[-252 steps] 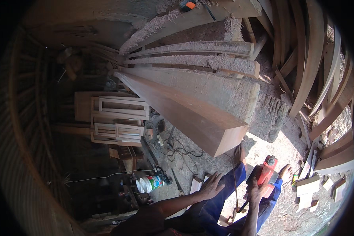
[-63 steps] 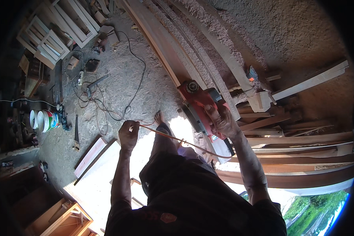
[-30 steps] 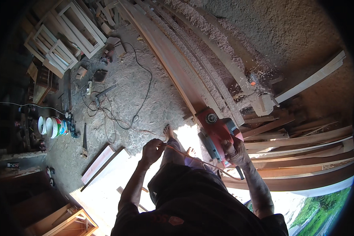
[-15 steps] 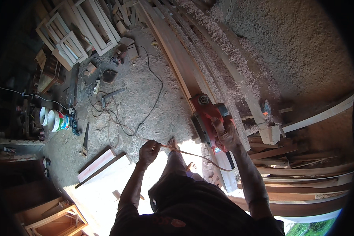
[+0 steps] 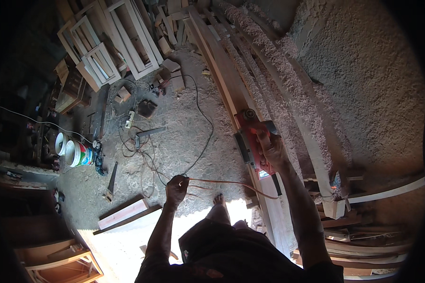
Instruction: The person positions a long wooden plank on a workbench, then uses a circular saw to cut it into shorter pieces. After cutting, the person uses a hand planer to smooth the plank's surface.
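Note:
My right hand [image 5: 272,152] is closed round the handle of a red electric hand planer [image 5: 256,134]. The planer rests on a long wooden plank [image 5: 224,78] that runs away from me. An orange-brown power cord [image 5: 226,181] loops from the planer's rear across to my left hand [image 5: 177,188]. That hand is closed on the cord and holds it off to the left, above the floor. The planer's underside is hidden against the wood.
Pale shavings [image 5: 297,94] cover the timbers to the right. Cables [image 5: 148,160], a handsaw [image 5: 111,181] and a power strip [image 5: 130,119] lie on the floor. Wooden frames [image 5: 132,42] lean at the far left. Buckets [image 5: 75,153] stand left; stacked boards [image 5: 368,250] lie near right.
The planer and my right hand have moved a little farther along the plank, away from me. My left hand still holds the cord. The whole view has shifted forward slightly.

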